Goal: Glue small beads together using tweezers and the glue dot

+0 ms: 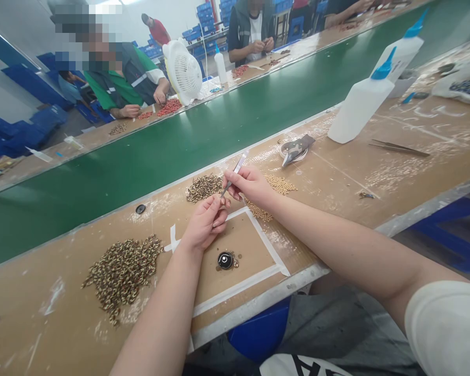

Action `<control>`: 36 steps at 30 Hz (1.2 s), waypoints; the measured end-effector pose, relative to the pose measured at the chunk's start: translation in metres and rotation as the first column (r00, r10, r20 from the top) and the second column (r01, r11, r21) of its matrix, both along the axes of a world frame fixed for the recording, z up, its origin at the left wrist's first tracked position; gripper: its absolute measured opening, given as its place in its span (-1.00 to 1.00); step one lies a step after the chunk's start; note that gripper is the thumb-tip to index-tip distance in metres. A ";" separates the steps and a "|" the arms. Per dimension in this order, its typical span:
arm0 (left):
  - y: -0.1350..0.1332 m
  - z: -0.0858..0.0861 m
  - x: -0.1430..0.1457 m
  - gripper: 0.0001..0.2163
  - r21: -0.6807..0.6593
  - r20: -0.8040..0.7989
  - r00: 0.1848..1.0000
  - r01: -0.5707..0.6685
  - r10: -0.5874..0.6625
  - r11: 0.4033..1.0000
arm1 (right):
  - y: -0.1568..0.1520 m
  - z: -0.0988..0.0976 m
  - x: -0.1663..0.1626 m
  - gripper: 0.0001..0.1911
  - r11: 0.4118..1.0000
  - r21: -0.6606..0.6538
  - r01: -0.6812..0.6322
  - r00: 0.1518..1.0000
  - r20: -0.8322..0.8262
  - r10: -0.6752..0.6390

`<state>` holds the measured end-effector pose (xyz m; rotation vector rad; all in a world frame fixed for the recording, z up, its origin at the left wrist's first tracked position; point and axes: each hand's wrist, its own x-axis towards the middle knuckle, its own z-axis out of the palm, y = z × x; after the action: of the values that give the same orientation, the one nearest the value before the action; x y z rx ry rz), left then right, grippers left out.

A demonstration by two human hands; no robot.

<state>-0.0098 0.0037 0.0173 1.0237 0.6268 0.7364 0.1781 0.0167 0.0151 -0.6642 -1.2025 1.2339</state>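
Note:
My right hand (249, 184) pinches a pair of metal tweezers (235, 171), tip pointing down toward my left hand (207, 222). The left hand's fingers are closed around something tiny at the tweezers' tip; the piece itself is too small to make out. Both hands hover over a taped square (258, 235) on the brown worktable. Behind them lie a small heap of dark ring-like parts (203, 187) and a heap of tan beads (278, 184). A larger heap of dark parts (121, 271) sits to the left. A round black piece (225, 259) rests inside the square.
A green conveyor belt (180, 141) runs along the far side. White squeeze bottles with blue caps (360, 102), spare tweezers (399, 148) and a tape roll (293, 150) lie to the right. Other people work across the belt beside a white fan (183, 70).

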 end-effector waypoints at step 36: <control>0.035 0.051 -0.192 -0.88 0.352 -0.904 -0.120 0.335 0.410 0.874 | -0.002 -0.005 -0.007 -0.38 0.997 -0.077 0.010 0.999 -0.052 -0.014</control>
<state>-0.2014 0.0389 0.0684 2.1073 1.9720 -0.1424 0.1713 0.0150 0.0105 -0.6906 -1.1110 1.2848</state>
